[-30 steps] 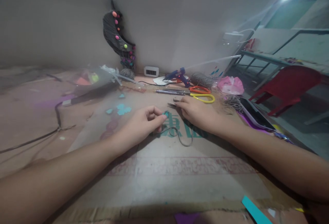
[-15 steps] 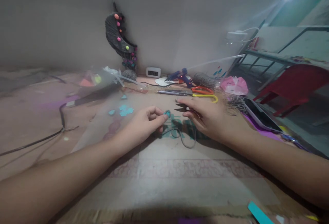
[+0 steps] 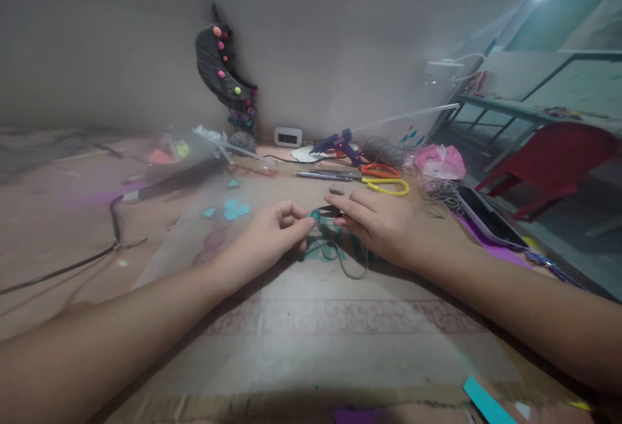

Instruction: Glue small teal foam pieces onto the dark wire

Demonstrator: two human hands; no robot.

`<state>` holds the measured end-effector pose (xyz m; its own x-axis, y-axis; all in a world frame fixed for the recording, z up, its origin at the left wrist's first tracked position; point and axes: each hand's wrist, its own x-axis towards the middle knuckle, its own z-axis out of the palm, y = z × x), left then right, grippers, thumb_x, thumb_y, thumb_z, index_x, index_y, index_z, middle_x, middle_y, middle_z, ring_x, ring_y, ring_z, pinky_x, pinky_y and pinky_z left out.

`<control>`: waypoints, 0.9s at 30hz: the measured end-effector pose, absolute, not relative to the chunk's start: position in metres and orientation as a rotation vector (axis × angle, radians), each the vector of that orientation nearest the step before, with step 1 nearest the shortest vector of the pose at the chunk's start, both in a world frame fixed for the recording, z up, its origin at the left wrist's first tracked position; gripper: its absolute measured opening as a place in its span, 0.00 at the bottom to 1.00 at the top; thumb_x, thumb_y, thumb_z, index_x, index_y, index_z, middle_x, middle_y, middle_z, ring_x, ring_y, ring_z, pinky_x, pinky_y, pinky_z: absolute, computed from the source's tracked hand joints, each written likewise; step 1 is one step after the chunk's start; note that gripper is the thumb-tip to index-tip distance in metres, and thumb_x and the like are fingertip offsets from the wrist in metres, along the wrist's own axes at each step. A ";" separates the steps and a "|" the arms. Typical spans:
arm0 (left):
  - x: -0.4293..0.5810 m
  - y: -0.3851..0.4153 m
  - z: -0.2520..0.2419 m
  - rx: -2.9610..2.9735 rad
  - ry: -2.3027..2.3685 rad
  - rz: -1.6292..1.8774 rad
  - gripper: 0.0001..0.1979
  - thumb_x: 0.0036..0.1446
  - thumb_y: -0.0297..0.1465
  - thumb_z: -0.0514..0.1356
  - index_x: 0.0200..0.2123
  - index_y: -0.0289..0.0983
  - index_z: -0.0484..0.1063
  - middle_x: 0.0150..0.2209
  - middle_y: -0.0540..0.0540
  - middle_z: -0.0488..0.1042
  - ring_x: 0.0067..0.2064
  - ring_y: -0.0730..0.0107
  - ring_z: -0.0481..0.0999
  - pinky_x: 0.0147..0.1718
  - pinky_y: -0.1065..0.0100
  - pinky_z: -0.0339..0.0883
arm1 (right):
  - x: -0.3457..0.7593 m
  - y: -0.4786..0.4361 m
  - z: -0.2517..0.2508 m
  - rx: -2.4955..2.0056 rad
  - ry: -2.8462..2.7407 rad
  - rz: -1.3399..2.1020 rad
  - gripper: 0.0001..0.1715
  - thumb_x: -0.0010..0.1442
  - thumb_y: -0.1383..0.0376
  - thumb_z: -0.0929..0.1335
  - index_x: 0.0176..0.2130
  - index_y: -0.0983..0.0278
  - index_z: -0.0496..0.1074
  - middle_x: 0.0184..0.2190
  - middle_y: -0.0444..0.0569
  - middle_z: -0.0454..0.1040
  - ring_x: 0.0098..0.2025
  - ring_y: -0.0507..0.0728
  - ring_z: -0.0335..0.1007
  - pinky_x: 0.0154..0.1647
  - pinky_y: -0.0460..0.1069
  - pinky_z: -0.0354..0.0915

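Observation:
My left hand [image 3: 286, 228] pinches a small teal piece [image 3: 314, 216] between thumb and fingertips. A grey cord [image 3: 350, 276] trails in loops on the sheet below it. In my right hand [image 3: 374, 220] are thread snips [image 3: 329, 212]; their dark pointed blades reach to the teal piece, and the rest is hidden in the palm. Whether the blades touch the piece I cannot tell. Several flat teal cutouts [image 3: 236, 209] lie left of my left hand.
Scissors with yellow handles [image 3: 396, 186] and orange-handled scissors [image 3: 381, 170] lie beyond my hands. A blue glue gun [image 3: 340, 144] stands by a small clock [image 3: 288, 136]. At right is a phone [image 3: 490, 216]. A dark crescent ornament [image 3: 211, 64] hangs on the wall.
My right hand has moved left, bringing the snips' blades up to the teal piece. The blades were apart and clear of it before. My left hand keeps its pinch.

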<state>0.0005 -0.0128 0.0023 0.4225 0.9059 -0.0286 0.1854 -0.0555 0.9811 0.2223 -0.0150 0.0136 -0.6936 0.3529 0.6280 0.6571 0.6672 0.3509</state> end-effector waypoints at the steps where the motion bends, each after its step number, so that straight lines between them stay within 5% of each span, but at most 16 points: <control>1: 0.000 -0.013 0.002 1.537 1.003 0.789 0.10 0.57 0.38 0.60 0.30 0.37 0.66 0.21 0.54 0.70 0.24 0.75 0.68 0.26 0.72 0.59 | 0.222 -0.015 0.013 -0.786 -2.363 -0.776 0.17 0.68 0.63 0.63 0.49 0.70 0.75 0.27 0.48 0.73 0.27 0.53 0.64 0.29 0.47 0.56; 27: -0.001 -0.012 -0.001 1.564 0.989 0.758 0.11 0.59 0.38 0.59 0.31 0.38 0.66 0.21 0.54 0.70 0.25 0.75 0.68 0.27 0.72 0.59 | 0.223 -0.013 0.012 -0.733 -2.375 -0.742 0.16 0.67 0.63 0.65 0.47 0.70 0.76 0.27 0.48 0.74 0.27 0.51 0.65 0.27 0.47 0.56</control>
